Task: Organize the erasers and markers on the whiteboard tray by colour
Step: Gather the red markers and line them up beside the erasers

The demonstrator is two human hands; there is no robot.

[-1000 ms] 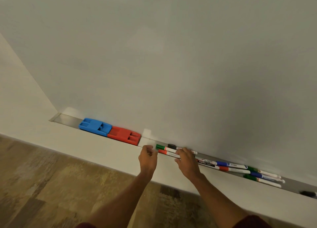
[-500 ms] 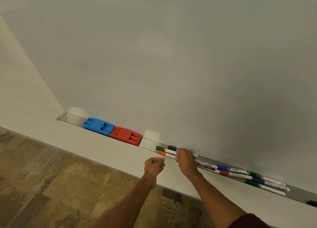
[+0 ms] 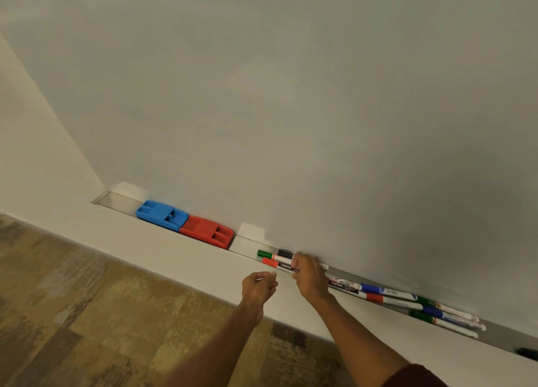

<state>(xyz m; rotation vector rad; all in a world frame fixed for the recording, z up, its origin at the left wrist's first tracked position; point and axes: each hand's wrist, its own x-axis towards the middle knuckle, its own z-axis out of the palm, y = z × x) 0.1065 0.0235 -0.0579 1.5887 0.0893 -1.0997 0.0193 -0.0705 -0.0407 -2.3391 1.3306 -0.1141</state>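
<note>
A blue eraser and a red eraser lie end to end at the left of the metal tray. To their right lie a green-capped marker, a black-capped marker and a red-capped marker. My right hand is curled over these three, its fingers pinching the red-capped marker's barrel. My left hand hovers in front of the ledge in a loose fist, with nothing visible in it. Several more markers, blue, red and green, lie heaped further right.
The whiteboard rises directly behind the tray. A white ledge runs along the tray's front, with wood-patterned floor below. A dark object sits at the tray's far right edge of view.
My left hand has pulled back from the tray's edge and closed into a fist below the ledge. My right hand stays on the markers.
</note>
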